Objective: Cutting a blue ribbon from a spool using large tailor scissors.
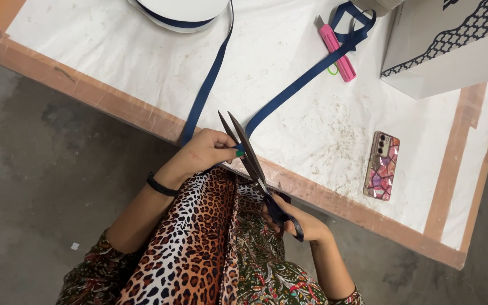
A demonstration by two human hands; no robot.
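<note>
ribbon (289,93) (navy) is pinched at table edge (142,116) by closed left hand (207,151) | scissors (249,158) are gripped by right hand (295,220), blades parted | ribbon is best kept taut, cut square

Right hand (297,221) works scissors (249,158) on ribbon (289,93).

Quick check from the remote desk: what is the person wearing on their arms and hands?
Both hands are bare, with no gloves. The left hand has a thin black band at the wrist and green polish on a fingernail. The right hand shows no band or ring that I can make out. Both forearms are uncovered; dark, floral-patterned sleeves end near the elbows.
</note>
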